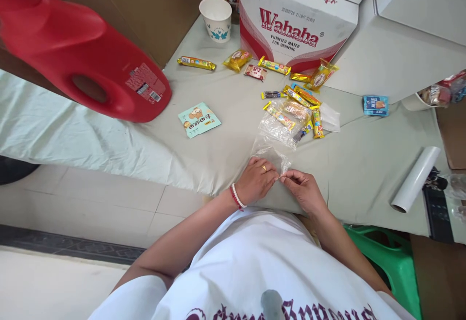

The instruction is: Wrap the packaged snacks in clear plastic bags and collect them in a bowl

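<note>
The left hand (257, 180) and the right hand (304, 190) are meeting fingertip to fingertip at the near edge of the surface (236, 111). Both are pinching the near end of a clear plastic bag (271, 152) between thumb and fingers; the exact finger contact is partly hidden on the left.

The bag is lying directly ahead of the hands, stretching away from the fingertips. Its far part is resting among a cluster of wrapped snacks (297, 97), well beyond both hands; which snacks are sitting inside it and which on top cannot be fully determined. A yellow stick packet (318, 123) is lying just to the right of the bag.

A pale green packet (199, 120) is lying apart, ahead and left of the left hand. A blue packet (375, 105) is lying well to the right of the cluster. A paper cup (216, 21) is standing upright near the white carton (291, 28). A white roll (415, 179) is lying right of the right hand.
</note>
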A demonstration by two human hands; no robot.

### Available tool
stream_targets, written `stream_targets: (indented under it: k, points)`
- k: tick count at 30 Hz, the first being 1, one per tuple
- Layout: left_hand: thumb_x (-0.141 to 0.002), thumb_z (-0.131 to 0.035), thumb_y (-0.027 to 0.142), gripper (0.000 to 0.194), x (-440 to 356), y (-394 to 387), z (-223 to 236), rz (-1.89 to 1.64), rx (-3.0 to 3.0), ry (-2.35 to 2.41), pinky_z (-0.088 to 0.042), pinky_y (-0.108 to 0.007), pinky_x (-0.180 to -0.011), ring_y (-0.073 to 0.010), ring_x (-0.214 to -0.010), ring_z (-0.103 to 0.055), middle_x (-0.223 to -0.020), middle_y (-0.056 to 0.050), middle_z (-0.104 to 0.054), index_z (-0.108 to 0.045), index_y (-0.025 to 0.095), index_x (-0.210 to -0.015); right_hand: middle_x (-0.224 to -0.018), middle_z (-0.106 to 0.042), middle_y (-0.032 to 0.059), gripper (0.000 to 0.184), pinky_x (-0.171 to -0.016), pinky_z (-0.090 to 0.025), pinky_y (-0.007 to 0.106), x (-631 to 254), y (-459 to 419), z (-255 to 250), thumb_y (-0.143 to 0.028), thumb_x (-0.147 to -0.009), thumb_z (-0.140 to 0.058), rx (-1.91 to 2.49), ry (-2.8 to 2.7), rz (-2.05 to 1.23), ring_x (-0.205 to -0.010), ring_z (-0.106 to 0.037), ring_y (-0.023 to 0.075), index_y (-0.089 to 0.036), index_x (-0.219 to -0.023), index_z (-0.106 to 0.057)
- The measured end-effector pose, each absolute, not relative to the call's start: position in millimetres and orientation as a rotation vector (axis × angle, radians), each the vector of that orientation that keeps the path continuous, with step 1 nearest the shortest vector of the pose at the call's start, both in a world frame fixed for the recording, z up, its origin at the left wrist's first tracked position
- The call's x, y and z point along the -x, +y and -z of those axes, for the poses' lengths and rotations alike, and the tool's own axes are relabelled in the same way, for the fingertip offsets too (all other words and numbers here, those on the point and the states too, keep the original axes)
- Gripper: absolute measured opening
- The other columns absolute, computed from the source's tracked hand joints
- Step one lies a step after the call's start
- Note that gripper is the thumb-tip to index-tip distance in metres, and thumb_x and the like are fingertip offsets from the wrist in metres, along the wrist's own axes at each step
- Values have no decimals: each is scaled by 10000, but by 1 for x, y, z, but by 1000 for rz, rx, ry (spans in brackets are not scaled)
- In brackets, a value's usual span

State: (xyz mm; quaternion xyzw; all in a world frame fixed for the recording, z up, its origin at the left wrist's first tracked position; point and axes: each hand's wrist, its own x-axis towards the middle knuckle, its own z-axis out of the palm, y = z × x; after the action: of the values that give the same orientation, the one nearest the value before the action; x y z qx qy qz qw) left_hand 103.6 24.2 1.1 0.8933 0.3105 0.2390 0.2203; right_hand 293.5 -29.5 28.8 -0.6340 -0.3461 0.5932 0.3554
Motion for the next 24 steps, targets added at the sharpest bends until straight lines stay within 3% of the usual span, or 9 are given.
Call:
stream_targets:
  k: [15, 24]
  points:
    - [-1047, -382, 235, 279, -106, 26, -13, -395, -2701, 968, -346, -419, -814, -246, -890, -541, -921, -87, -641, -617, 171, -911, -663, -538, -19, 310, -568, -308, 258, -294, -27, -33, -502, -779, -723, 1686, -1111, -1478, -606, -414, 125, -198, -798, -665]
    - [-1043, -455, 214, 268, -104, 28, -10, -567, -2854, 894, -325, -409, -844, -215, -853, -521, -859, -50, -652, -634, 185, -846, -647, -498, -27, 297, -560, -306, 257, -295, -25, -37, -488, -791, -669, 1718, -1195, -1465, -599, -391, 122, -196, -774, -622]
